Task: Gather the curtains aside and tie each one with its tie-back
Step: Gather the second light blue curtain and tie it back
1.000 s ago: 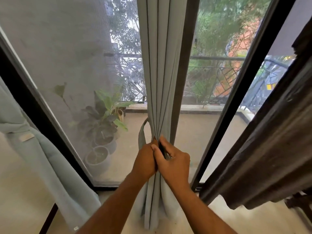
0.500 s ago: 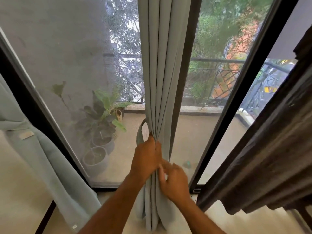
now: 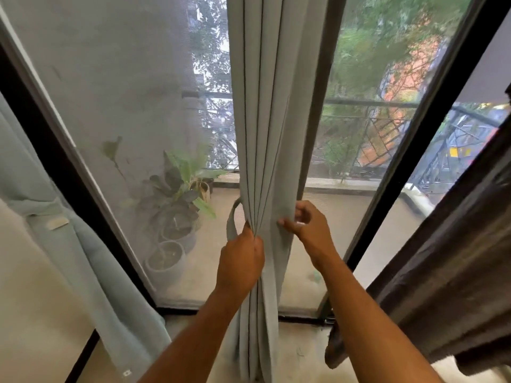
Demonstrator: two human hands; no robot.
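The gathered pale grey-green fabric curtain (image 3: 262, 134) is gripped by the left hand (image 3: 240, 261). What the curled right hand (image 3: 312, 230) grasps cannot be determined. Leafy green plants (image 3: 181, 186) are contained in round grey pots (image 3: 166, 275).

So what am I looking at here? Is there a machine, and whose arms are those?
No machine: these are a person's bare arms, filmed by one wide-angle camera worn on the head, looking forward and down. The left hand grips the gathered pale curtain before a glass door. The fabric loop on the curtain's left is its tie-back. The right hand is at the curtain's right edge, fingers curled; whether it pinches anything is unclear. Far left, another pale curtain looks already tied; a dark curtain hangs at right. Potted plants stand outside.
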